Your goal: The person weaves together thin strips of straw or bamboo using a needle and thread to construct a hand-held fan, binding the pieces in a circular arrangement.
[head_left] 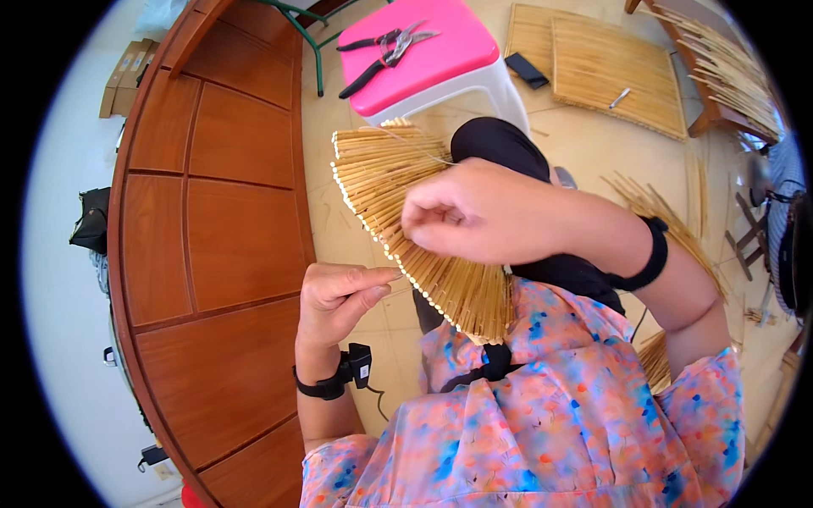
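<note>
A mat of thin straw-coloured reeds [373,182], fanned out with pale cut ends along its left edge, lies across my lap. My left hand [339,300] is at that edge. Its index finger and thumb point at the reed ends, the other fingers curled in; anything small between the fingertips is too fine to make out. Over the middle of the mat, my right hand [461,212] is closed, with its fingertips curled down near the reeds. What it grips, if anything, is hidden. A thin pale strand [423,151] loops over the mat's far part.
A pink-topped stool [461,51] carries pruning shears [394,52]. Beyond it lie flat reed panels [618,68], a phone [527,71] and a pen [620,97]. Loose reeds [669,216] lie at the right. A brown wooden cabinet [241,220] stands close on the left.
</note>
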Available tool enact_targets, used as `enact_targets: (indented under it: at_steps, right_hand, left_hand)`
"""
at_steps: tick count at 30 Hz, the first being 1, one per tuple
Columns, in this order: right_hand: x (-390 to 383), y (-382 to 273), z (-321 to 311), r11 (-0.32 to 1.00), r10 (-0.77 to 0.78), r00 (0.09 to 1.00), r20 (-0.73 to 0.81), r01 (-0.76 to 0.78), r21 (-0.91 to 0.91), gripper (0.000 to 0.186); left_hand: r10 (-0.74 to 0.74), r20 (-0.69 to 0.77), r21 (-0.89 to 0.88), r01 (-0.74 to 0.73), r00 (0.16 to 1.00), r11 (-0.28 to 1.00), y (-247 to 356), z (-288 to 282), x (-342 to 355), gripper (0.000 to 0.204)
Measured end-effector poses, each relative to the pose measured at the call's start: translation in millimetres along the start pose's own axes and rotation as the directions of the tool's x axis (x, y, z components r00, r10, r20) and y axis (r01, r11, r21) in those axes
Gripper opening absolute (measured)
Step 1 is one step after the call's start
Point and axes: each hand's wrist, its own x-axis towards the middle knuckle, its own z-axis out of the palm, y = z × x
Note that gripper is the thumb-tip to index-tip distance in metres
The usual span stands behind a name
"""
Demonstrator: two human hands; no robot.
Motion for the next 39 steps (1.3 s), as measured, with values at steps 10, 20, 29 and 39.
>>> enact_targets:
  at_steps: [10,20,29,39]
  right_hand:
    - [-9.7,32.4,52.0,0.852,-0.03,0.945,-0.326,0.195,0.487,0.025]
    - [-11.9,25.3,48.2,0.728,0.095,0.965,-0.243,0.1,0.679,0.025]
    - [-17.3,31.3,57.2,0.716,0.107,0.941,-0.321,0.151,0.682,0.025]
    - [-17.5,31.3,60.3,0.697,0.133,0.952,-0.274,0.106,0.709,0.024]
  left_hand:
    - [0.066,0.031,0.034,-0.067,0.997,0.997,2.7,-13.4,0.5,0.01]
    - [-0.034,-0.016,-0.049,0.033,0.999,0.998,20.1,-12.8,-4.2,0.008]
    - [-0.065,0.146,-0.197,0.093,0.987,0.976,13.8,-21.0,5.7,0.016]
    - [-0.033,0.378,-0.191,0.113,0.925,0.975,4.5,-41.1,29.6,0.019]
